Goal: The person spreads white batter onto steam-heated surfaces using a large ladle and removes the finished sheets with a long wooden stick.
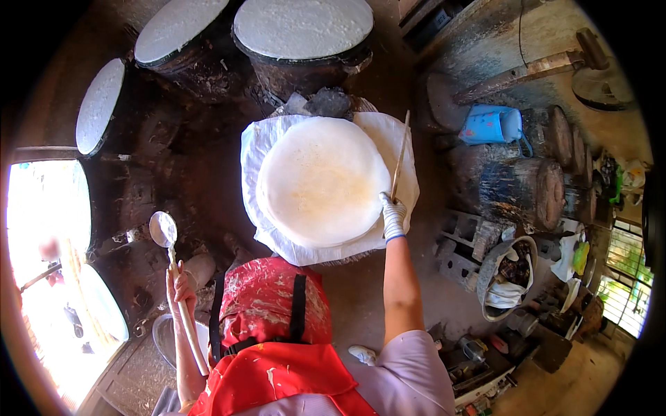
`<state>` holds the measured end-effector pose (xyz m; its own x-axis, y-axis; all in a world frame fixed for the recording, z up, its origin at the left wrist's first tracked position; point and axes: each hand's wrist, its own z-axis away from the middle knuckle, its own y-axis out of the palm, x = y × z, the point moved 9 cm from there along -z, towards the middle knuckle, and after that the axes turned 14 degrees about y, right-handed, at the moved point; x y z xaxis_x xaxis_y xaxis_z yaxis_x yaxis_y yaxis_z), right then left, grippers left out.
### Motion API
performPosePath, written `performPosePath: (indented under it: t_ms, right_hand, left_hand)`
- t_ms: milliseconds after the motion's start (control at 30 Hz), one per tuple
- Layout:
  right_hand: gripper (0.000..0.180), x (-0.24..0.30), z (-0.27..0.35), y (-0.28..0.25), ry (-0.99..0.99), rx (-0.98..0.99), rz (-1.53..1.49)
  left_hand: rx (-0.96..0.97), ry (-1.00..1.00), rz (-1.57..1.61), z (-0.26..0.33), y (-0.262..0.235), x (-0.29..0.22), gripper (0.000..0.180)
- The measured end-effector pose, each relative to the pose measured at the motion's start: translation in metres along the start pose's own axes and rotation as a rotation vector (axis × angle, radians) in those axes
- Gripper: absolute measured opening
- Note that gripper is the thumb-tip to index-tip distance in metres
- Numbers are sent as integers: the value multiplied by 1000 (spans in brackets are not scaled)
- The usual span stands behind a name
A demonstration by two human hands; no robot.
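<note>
Ladle, one, long pale handle, bowl smeared white: left of the frame, held bowl-end up. Left hand, bare: fingers closed around the ladle's handle.

Stick, one, thin, brown: right of centre, pointing up the frame. Right hand, in a white glove: fingers gripping the stick's lower end, at the disc's right edge; contact with the disc cannot be told.

Disc, one, large, white, yellowish toward the middle: centre of the frame, lying flat on a white cloth that spreads out around it.

Tubs, three, white-topped: upper left, upper left, top centre.

Jug, one, blue: upper right, near cut logs.

Bucket, one, holding dark matter and pale cloth: lower right.

Apron, red, spattered: bottom centre, worn.
</note>
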<state>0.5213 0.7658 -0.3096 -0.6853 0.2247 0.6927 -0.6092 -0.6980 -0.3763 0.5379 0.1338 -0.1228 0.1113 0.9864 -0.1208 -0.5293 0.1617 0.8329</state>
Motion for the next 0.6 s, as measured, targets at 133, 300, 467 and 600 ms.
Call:
performPosePath:
  t_ms: [133,300,467,600]
  right_hand:
    - [34,55,70,-5,-72,-262,214]
    - [28,100,94,-14,-449,-364,87]
    - [34,116,236,161,-117,408,47]
    - [33,103,377,257,-247,831,422]
  left_hand:
    - [3,45,60,16,-7,-4,49]
    - [23,73,174,12,-8,0,55]
    - [88,239,334,60,-9,-49,52]
    - [34,385,284,110,-54,-92,42]
